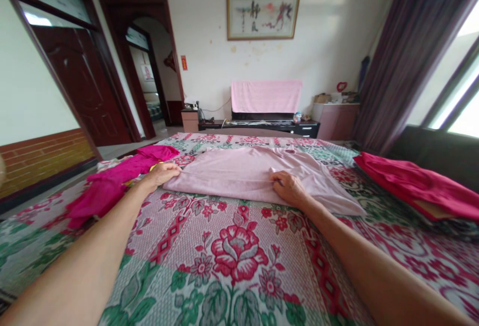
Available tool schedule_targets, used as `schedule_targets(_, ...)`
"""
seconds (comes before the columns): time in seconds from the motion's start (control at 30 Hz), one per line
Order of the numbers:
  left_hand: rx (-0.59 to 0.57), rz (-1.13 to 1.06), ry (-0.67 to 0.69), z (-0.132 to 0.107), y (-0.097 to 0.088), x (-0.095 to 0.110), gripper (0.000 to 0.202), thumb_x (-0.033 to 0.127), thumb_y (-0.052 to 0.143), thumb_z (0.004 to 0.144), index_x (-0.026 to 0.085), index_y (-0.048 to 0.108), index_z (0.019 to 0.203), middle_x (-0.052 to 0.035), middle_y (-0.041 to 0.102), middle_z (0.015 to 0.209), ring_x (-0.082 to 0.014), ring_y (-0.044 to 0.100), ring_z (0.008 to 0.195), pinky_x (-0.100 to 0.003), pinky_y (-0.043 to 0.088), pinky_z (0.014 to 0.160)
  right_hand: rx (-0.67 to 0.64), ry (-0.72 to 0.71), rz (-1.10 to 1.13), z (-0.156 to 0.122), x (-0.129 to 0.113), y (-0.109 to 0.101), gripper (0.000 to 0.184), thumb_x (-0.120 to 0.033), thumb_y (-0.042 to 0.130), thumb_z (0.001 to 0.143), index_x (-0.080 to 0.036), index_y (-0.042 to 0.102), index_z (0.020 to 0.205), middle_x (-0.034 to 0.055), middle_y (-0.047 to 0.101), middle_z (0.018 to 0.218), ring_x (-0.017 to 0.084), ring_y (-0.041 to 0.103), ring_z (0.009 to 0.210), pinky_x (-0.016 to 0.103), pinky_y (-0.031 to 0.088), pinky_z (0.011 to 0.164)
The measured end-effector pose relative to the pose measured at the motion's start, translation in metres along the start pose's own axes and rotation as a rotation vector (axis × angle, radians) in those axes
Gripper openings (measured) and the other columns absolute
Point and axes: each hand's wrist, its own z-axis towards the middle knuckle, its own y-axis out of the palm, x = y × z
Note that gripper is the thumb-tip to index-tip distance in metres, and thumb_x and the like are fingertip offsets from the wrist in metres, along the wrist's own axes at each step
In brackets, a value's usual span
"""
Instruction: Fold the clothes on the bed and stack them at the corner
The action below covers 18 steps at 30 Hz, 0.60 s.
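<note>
A pale pink shirt (232, 168) lies spread sideways across the flowered cloth, its near edge folded over. My left hand (163, 174) is closed on the shirt's left end, fingers pinching the fabric. Further right, my right hand (290, 187) is also closed, gripping a bit of the same shirt near its middle. The fabric bunches slightly under those fingers. A sleeve-like part of the shirt reaches out to the right, past my right wrist.
A flowered bedspread (239, 251) covers the surface. Crumpled magenta clothing (108, 186) lies at left, and a stack of folded clothes topped by a red garment (415, 181) at right. Beyond stand a low black cabinet (258, 127) and a screen under a pink towel (266, 96).
</note>
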Motion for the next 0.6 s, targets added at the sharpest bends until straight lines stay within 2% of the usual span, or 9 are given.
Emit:
schedule_targets(0.1, 0.058, 0.050, -0.024, 0.003, 0.008, -0.002, 0.035, 0.037, 0.056, 0.062, 0.019, 0.073, 0.087, 0.0003, 0.072, 0.077, -0.0185, 0.064, 0.077, -0.023, 0.046, 0.065, 0.036, 0.094, 0.022, 0.005, -0.001, -0.006, 0.030, -0.017, 0.049, 0.073, -0.017, 0.070, 0.095, 0.0076, 0.071, 0.097, 0.019, 0.064, 0.087, 0.027, 0.046, 0.081)
schedule_targets(0.2, 0.092, 0.236, -0.057, 0.006, 0.012, 0.004, 0.029, 0.031, 0.059, 0.064, 0.021, 0.074, 0.086, -0.0004, 0.074, 0.080, -0.0187, 0.064, 0.080, -0.022, 0.044, 0.066, 0.116, 0.286, -0.011, 0.011, 0.002, -0.019, 0.036, -0.022, 0.049, 0.076, -0.018, 0.070, 0.105, 0.0082, 0.070, 0.102, 0.020, 0.065, 0.088, 0.028, 0.047, 0.078)
schedule_targets(0.27, 0.086, 0.318, -0.068, 0.006, 0.012, 0.009, 0.030, 0.031, 0.059, 0.068, 0.020, 0.074, 0.092, -0.0010, 0.074, 0.085, -0.0174, 0.065, 0.081, -0.021, 0.044, 0.067, 0.140, 0.395, -0.084, 0.014, 0.007, -0.029, 0.035, -0.023, 0.048, 0.077, -0.018, 0.071, 0.102, 0.0087, 0.071, 0.100, 0.021, 0.065, 0.088, 0.029, 0.046, 0.077)
schedule_targets(0.4, 0.057, 0.348, -0.077, 0.003, 0.009, 0.015, 0.034, 0.031, 0.060, 0.071, 0.018, 0.073, 0.100, -0.0012, 0.075, 0.089, -0.0138, 0.063, 0.080, -0.018, 0.041, 0.065, -0.075, 0.497, -0.211, 0.010, 0.012, -0.041, 0.031, -0.027, 0.046, 0.078, -0.017, 0.074, 0.085, 0.0099, 0.071, 0.084, 0.024, 0.065, 0.082, 0.031, 0.046, 0.072)
schedule_targets(0.47, 0.052, 0.352, -0.081, 0.000, 0.007, 0.016, 0.033, 0.032, 0.060, 0.072, 0.018, 0.073, 0.099, -0.0004, 0.074, 0.088, -0.0132, 0.063, 0.079, -0.018, 0.040, 0.064, -0.121, 0.526, -0.277, 0.006, 0.012, -0.040, 0.034, -0.032, 0.047, 0.079, -0.017, 0.074, 0.093, 0.0123, 0.070, 0.094, 0.027, 0.064, 0.089, 0.034, 0.046, 0.075)
schedule_targets(0.53, 0.047, 0.350, -0.077, -0.001, 0.007, 0.016, 0.030, 0.032, 0.061, 0.072, 0.019, 0.073, 0.096, 0.0009, 0.074, 0.085, -0.0129, 0.062, 0.078, -0.018, 0.040, 0.063, -0.092, 0.541, -0.339, 0.003, 0.012, -0.037, 0.040, -0.037, 0.050, 0.079, -0.017, 0.071, 0.107, 0.0151, 0.066, 0.111, 0.030, 0.061, 0.101, 0.038, 0.045, 0.082)
schedule_targets(0.6, 0.043, 0.344, -0.071, -0.003, 0.007, 0.017, 0.027, 0.032, 0.061, 0.072, 0.019, 0.074, 0.091, 0.0019, 0.073, 0.080, -0.0127, 0.061, 0.077, -0.018, 0.039, 0.062, -0.072, 0.509, -0.363, 0.002, 0.011, -0.033, 0.044, -0.037, 0.052, 0.080, -0.017, 0.067, 0.115, 0.0161, 0.062, 0.120, 0.030, 0.059, 0.105, 0.040, 0.044, 0.087)
